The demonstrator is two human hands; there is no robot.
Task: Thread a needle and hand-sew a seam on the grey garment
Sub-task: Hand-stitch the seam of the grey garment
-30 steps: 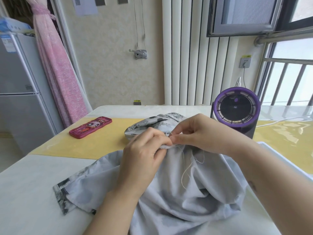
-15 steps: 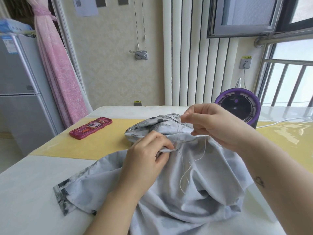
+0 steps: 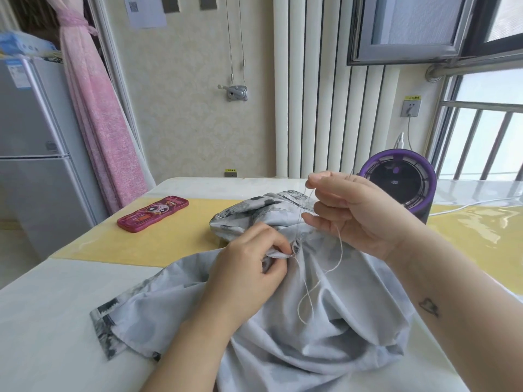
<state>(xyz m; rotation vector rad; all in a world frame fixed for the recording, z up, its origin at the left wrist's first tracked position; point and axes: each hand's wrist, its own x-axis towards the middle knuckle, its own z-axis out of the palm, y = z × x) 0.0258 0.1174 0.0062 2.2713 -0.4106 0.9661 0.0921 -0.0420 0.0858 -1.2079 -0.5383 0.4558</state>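
The grey garment lies bunched on the table in front of me, its printed edge at the left. My left hand pinches a folded edge of the cloth at the seam. My right hand is raised above and to the right of it, fingers closed on the needle, whose thin tip shows above the knuckles. A pale thread runs from the right hand down in a slack loop over the cloth to the seam by my left thumb.
A red phone case lies on the yellow mat at the left. A purple round fan stands at the back right with a white cable. A fridge and a pink curtain are at the left.
My right hand has risen up and to the right, away from the left hand, drawing the thread out of the seam. The left hand has stayed on the cloth.
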